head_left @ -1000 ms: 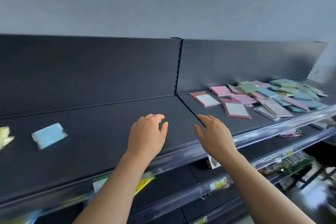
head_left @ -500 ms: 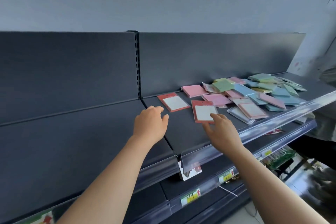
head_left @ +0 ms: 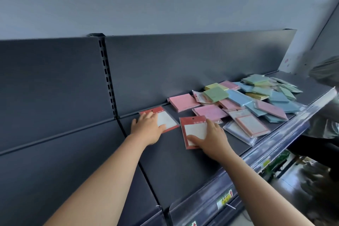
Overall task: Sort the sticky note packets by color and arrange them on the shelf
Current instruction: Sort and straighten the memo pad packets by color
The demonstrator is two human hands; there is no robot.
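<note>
The left hand (head_left: 147,126) lies flat on the far red packet (head_left: 166,118), fingers stretched and relaxed over its left half, not curled round it. This packet lies close to the back panel (head_left: 183,68), at the left end of the right shelf (head_left: 174,163) section.

The right hand (head_left: 213,138) is spread on the near red packet (head_left: 191,130). Its thumb lies across the white label and its fingers reach along the right edge. It presses rather than grips. The near red packet lies flat just right of the far one, with a strip of bare shelf between them.

To the right lies the pile (head_left: 256,97) of packets: pink, blue, green and yellow, overlapping loosely and spreading to the far right of the shelf. A pink packet (head_left: 183,102) sits at its left edge, near the back panel. A clear-wrapped packet with a pink border (head_left: 251,124) lies at the near edge, by the front rail (head_left: 278,147).

A slotted upright (head_left: 108,79) splits the back panel in two. A yellow price tag (head_left: 224,201) sits on a lower rail.
</note>
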